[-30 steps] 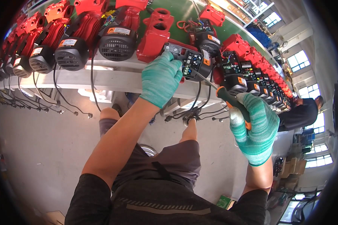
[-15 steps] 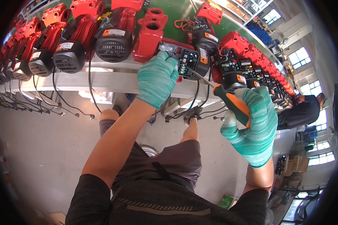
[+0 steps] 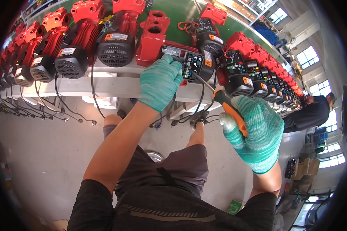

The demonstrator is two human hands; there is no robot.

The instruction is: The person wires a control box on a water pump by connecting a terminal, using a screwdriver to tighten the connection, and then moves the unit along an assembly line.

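Observation:
In a green knit glove, my right hand point(image 3: 256, 129) grips a screwdriver point(image 3: 229, 107) with an orange and dark green handle. The shaft slants up and left, its tip at the terminals on a circuit board point(image 3: 192, 66). That board sits in the uncovered black control box of a red pump point(image 3: 152, 42) with a black motor end, lying on the bench before me. My left hand point(image 3: 160, 82), gloved alike, rests on the near left edge of the box. Its fingers are bent together there, and whatever they pinch is hidden.
Red pumps with black motor covers point(image 3: 115, 48) line the bench on the left; more with exposed boards point(image 3: 237, 73) run along the right. Black power cables point(image 3: 94, 92) hang over the white front edge point(image 3: 119, 87). Another person point(image 3: 310, 114) stands by the line at far right.
The screwdriver handle has turned in my right hand, showing more orange, and my hand has shifted slightly left. My left hand stays at the box.

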